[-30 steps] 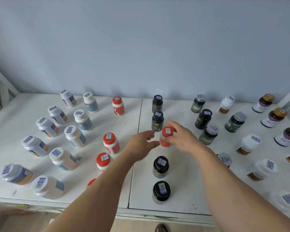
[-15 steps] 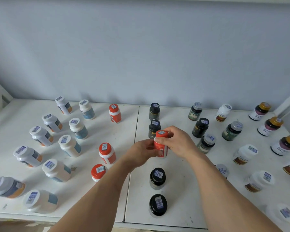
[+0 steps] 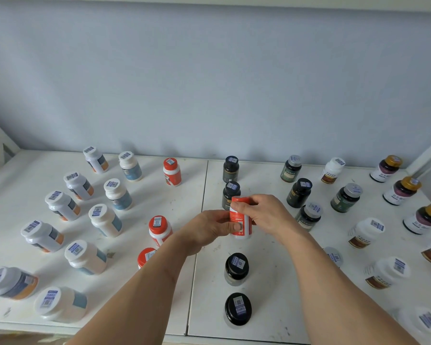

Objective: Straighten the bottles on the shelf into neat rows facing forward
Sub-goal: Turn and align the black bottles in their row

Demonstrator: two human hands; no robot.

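Note:
An orange-capped bottle (image 3: 240,221) with an orange and white label is held just above the white shelf (image 3: 189,195), in the middle of the column of black-capped bottles. My left hand (image 3: 207,229) grips its lower body from the left. My right hand (image 3: 264,215) holds its cap and upper side from the right. Two black bottles (image 3: 230,192) stand behind it and two black-capped ones (image 3: 237,268) stand in front. Three other orange-capped bottles (image 3: 159,229) form a column to the left.
Two columns of white bottles (image 3: 105,220) fill the left half. Dark green, white and purple bottles (image 3: 345,197) stand in loose columns on the right. A grey wall rises behind the shelf. The shelf's front edge (image 3: 184,336) is close below my forearms.
Both hands closed on the orange-capped bottle and lifted it off the shelf. It has turned in my hands, so its label now faces me.

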